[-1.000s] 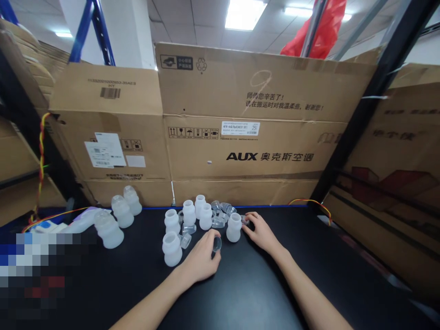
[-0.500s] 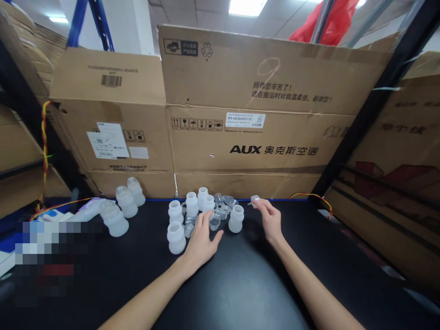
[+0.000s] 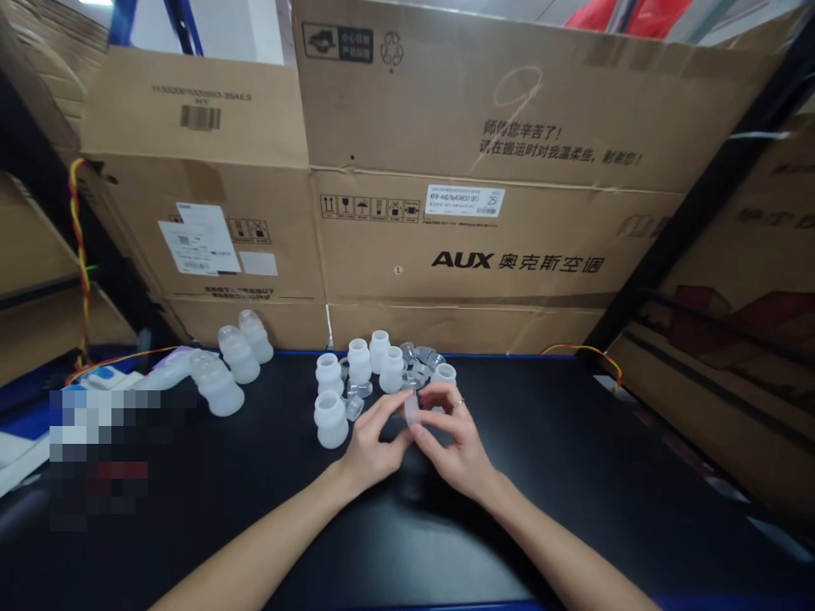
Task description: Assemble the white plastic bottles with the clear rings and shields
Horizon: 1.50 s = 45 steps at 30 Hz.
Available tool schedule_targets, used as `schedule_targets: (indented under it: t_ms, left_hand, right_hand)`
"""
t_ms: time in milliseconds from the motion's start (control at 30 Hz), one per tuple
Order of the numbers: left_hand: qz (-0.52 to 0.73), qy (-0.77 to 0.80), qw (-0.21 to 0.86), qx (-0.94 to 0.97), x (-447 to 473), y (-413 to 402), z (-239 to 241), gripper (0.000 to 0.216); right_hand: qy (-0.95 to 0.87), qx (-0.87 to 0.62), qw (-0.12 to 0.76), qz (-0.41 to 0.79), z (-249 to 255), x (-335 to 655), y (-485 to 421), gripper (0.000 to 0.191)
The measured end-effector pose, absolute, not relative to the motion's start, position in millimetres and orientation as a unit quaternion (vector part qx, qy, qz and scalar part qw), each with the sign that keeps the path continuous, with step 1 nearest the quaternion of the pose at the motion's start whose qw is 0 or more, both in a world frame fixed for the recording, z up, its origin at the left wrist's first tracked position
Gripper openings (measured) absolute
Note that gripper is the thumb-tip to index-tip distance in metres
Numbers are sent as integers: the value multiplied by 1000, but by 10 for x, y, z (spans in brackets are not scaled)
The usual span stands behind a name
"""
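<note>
My left hand point(image 3: 369, 441) and my right hand point(image 3: 455, 441) meet over the black table point(image 3: 573, 458). Together their fingertips pinch a small clear plastic piece point(image 3: 412, 410) between them. Just behind the hands stands a cluster of several white squat plastic bottles point(image 3: 331, 420) with open necks. Several small clear caps point(image 3: 420, 356) lie among the bottles. One white bottle point(image 3: 444, 374) stands right behind my right hand's fingers.
Three capped white bottles point(image 3: 220, 382) lie further left beside a pale lilac device point(image 3: 162, 373). Large cardboard boxes point(image 3: 471, 246) wall off the back of the table. A black shelf post point(image 3: 694, 212) rises at the right. A blurred patch covers the left front.
My right hand lifted a small clear piece from the pile and came back toward me. My left hand brought its clear cap in, and both hands now meet in front of the bottles.
</note>
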<state>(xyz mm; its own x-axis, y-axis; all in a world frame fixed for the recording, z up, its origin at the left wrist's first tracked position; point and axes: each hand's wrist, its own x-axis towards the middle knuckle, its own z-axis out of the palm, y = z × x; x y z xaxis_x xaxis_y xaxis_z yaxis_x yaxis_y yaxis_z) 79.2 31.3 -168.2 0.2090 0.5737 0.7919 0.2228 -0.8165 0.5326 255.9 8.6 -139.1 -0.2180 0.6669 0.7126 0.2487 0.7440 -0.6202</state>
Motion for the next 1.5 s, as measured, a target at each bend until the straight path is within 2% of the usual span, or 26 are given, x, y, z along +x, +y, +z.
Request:
schedule_targets:
  t_ms: [267, 400, 500, 600, 800, 867, 933, 1033, 1133, 1267, 1433, 1500]
  left_hand:
    - [563, 263, 175, 764, 754, 337, -1650, 40]
    - [538, 254, 203, 778, 743, 336, -1635, 42]
    - [521, 262, 227, 780, 758, 358, -1605, 40]
    - [519, 287, 247, 766, 799, 385, -1576, 37]
    - [526, 341, 232, 744, 788, 445, -1619, 37]
    - [517, 350, 226, 748, 755, 468, -1661, 38]
    - [501, 349, 229, 758, 733, 481, -1702, 39]
    - [478, 339, 237, 775, 736, 476, -1742, 36]
    - [478, 338, 244, 773, 772, 459, -1763, 41]
    - [491, 361, 243, 755, 821, 435, -1764, 71]
    - [409, 367, 202, 811, 834, 384, -1690, 49]
    - [385, 361, 195, 827, 833, 367, -1661, 47]
  right_hand:
    - [-785, -306, 420, 337, -1398, 2686, 111, 19]
    - [-787, -293, 398, 371, -1390, 2698, 110, 20]
    - [-769, -295, 412, 389, -1403, 2680, 128, 24]
    - [-755, -310, 457, 355, -1416, 2654, 168, 27]
    - [-758, -380, 500, 175, -1416, 2753, 277, 16]
    - [-777, -386, 471, 160, -1394, 2822, 295, 37]
    - [-823, -374, 398, 157, -1362, 2872, 295, 55]
    - [-862, -363, 322, 145, -1332, 2890, 286, 50]
    - [-854, -343, 370, 128, -1356, 2884, 304, 41]
    - [-801, -344, 482, 90, -1408, 2936, 380, 36]
    - [-700, -401, 586, 77, -1390, 3030, 525, 34]
    - [-675, -410, 606, 95, -1392, 3046, 599, 31]
